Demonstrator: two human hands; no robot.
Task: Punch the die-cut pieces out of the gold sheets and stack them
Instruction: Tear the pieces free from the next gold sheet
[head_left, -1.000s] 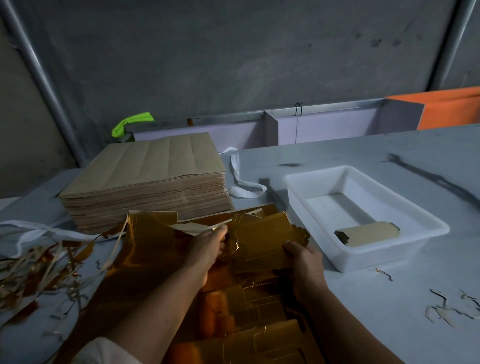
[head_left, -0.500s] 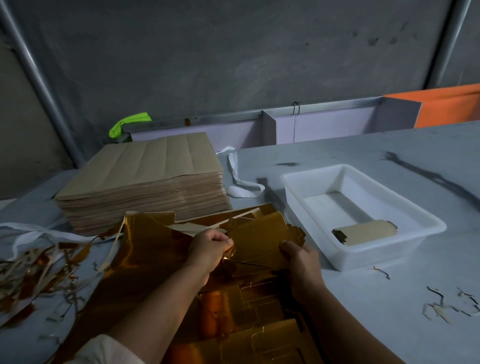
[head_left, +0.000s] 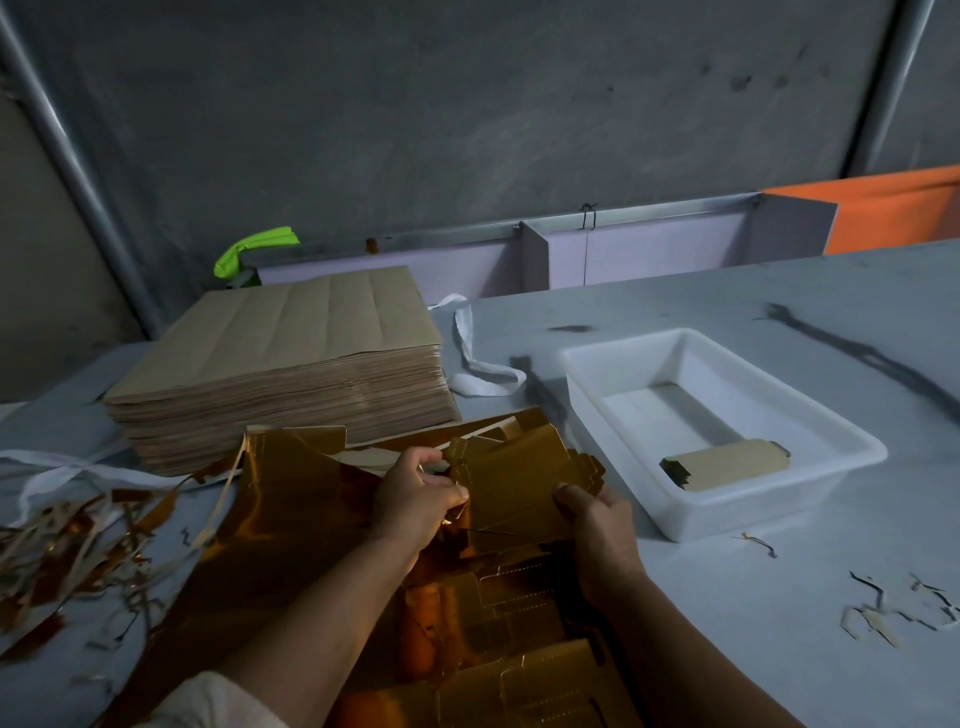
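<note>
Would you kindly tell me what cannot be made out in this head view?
In the head view:
1. Right hand, its fingers: hidden behind the gold piece it holds; only the thumb shows.
2. Number of pieces in the tray's stack: too small and dim.
3. Gold sheet's near end: cut off by the bottom edge, partly covered by both forearms.
4. Scrap strips: cut off by the left edge.

Grey wall (head_left: 467, 104) (perhaps concrete), dim light

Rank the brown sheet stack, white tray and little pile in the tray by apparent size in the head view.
1. brown sheet stack, largest.
2. white tray, nearly as large.
3. little pile, clearly smallest.
</note>
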